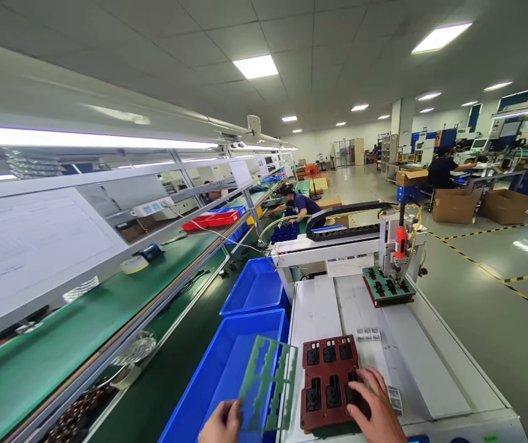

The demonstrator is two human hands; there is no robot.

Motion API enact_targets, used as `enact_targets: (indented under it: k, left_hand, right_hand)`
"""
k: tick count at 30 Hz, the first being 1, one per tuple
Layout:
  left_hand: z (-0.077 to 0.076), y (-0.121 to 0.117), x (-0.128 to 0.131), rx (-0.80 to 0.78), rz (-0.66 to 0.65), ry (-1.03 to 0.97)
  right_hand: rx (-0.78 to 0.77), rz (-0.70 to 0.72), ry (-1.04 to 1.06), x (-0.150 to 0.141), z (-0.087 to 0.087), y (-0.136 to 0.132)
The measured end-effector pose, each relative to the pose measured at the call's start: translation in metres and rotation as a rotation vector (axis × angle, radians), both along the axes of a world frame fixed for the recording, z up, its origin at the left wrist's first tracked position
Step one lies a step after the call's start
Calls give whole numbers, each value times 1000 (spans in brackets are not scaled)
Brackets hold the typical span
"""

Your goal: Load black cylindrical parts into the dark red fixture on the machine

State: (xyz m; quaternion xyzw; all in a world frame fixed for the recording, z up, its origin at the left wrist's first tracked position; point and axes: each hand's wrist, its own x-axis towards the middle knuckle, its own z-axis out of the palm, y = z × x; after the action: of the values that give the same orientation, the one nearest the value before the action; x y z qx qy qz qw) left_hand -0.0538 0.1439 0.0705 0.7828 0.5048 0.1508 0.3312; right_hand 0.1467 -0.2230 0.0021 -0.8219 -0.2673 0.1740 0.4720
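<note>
My left hand (pixel 221 423) is closed on the lower edge of a green slotted cover plate (pixel 268 381), holding it tilted over a blue bin (pixel 227 369). My right hand (pixel 375 406) rests on the right side of a dark red fixture tray (pixel 326 384), its fingers curled over one of the black parts seated in it. The tray lies on the white machine bed (pixel 412 357) near its front edge.
Further back on the bed a second red fixture with a green plate (pixel 388 287) sits under a gantry screwdriver head (pixel 400 243). A second blue bin (pixel 255 284) stands behind the first. A green conveyor bench with shelves (pixel 107 295) runs along the left. Other workers (pixel 298 203) sit farther off.
</note>
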Motion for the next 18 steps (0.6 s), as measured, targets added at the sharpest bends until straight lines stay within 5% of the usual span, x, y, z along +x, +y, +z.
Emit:
enact_targets:
  k: [4,7,12,15,18]
  left_hand:
    - [38,-13,-4,-102,131,-244]
    - [38,-39,13,-288,120,-437]
    - [-12,-88,59,-516,-30,-495]
    - [-47,-103,79,-520,-118,-423]
    - [-65,-104,81,-395,-149,-350]
  right_hand:
    - [337,-98,171,-23,-27,19]
    - [403,-95,368,-23,-28,35]
    - [276,-164,489,15,-26,41]
    - [235,-288,454,37,-41,35]
    - [208,-321,379,48,-62,26]
